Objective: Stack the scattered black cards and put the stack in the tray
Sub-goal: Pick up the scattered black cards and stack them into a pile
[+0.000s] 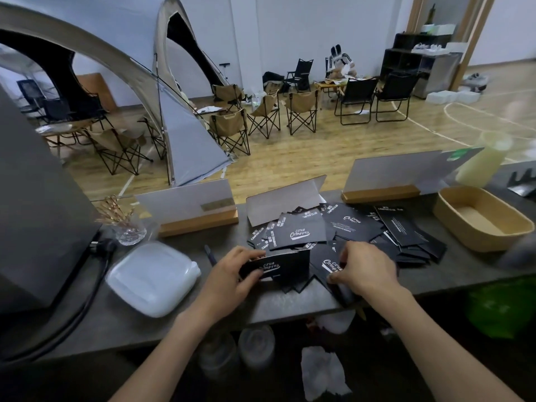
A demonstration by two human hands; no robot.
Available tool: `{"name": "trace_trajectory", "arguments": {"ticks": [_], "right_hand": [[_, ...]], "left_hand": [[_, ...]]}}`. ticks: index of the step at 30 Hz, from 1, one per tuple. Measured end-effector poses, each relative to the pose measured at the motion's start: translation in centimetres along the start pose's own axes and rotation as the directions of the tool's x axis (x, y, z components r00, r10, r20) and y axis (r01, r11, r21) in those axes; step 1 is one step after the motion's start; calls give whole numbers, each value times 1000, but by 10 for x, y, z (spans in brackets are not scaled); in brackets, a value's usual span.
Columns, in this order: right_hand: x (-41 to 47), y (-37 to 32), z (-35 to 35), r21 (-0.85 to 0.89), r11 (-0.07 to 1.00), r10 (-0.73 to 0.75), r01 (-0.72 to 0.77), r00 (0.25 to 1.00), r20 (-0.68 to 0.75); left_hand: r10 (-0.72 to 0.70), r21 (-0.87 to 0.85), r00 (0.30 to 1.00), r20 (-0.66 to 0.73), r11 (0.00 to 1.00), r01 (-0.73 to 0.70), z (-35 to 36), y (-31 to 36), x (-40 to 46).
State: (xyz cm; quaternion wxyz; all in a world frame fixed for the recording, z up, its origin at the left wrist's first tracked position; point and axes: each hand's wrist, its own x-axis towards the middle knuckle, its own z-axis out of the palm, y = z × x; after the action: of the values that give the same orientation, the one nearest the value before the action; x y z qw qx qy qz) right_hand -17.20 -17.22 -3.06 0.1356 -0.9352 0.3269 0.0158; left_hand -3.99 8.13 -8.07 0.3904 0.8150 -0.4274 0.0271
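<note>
Several black cards with white "Camping Club" print lie scattered in a loose heap [348, 227] across the middle of the dark counter. My left hand [235, 275] grips a small bundle of black cards [278, 265] held on edge near the front of the heap. My right hand [362, 268] pinches one black card [324, 266] at the heap's near side, thumb and fingers curled on it. A tan oval tray [499, 239] with nothing in it stands at the right of the counter, apart from both hands.
A white lidded container [150, 277] lies left of my left hand. A glass vase [130, 230], three upright sign boards on wooden bases [200, 219], a pale bottle [478, 163] and a dark machine [37, 213] with a cable line the counter. Folding chairs and a tent stand beyond.
</note>
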Motion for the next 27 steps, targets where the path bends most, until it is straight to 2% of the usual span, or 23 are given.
{"name": "trace_trajectory", "arguments": {"ticks": [8,11,17,24,27], "right_hand": [[0,-2,4,219,973,69,-76,997,37],[0,-1,7,223,969,96,-103,995,41],[-1,-11,6,134,986,96,-99,995,26],[19,5,-16,315,942,96,-117,992,83],[31,19,-32,338,933,104,-124,992,77]], "left_hand": [[-17,-32,1000,-11,999,17,2,9,2],[-11,-61,999,-44,998,9,0,10,-4],[-32,-81,999,-26,996,30,1,8,-11],[-8,-103,999,-31,995,5,13,13,-4],[-3,-107,999,-33,994,0,16,15,-6]]}}
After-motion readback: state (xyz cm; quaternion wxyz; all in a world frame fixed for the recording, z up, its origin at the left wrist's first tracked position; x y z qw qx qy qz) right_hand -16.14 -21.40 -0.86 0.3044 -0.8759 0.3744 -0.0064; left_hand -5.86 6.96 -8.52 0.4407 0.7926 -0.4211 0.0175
